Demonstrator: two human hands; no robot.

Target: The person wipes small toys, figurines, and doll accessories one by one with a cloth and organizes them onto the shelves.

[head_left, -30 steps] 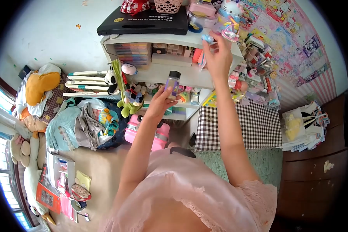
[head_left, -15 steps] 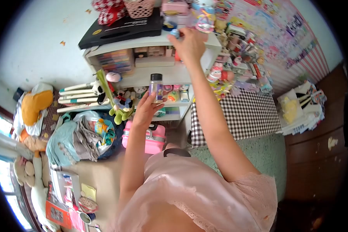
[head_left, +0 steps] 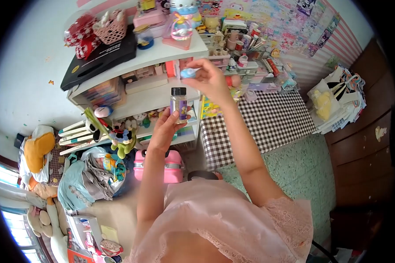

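My left hand (head_left: 163, 131) is wrapped round a small clear jar (head_left: 178, 103) with a black lid and a purple label, held upright. Above and to its right, my right hand (head_left: 215, 85) pinches a small light-blue object (head_left: 188, 73) between thumb and fingertips; its exact kind is too small to make out. The jar and the blue object are apart. Behind both hands stands a white shelf unit (head_left: 151, 95), its top near my right hand.
On the shelf top are a black case (head_left: 102, 58), a pink basket (head_left: 110, 31) and a jar with a blue base (head_left: 143, 37). A checkered cloth (head_left: 254, 125) covers a table at right. Below my left hand stands a pink suitcase (head_left: 164, 170).
My right hand has lifted the light-blue object off the shelf top and drawn it down towards the jar. My left hand still holds the jar. The view has shifted right.
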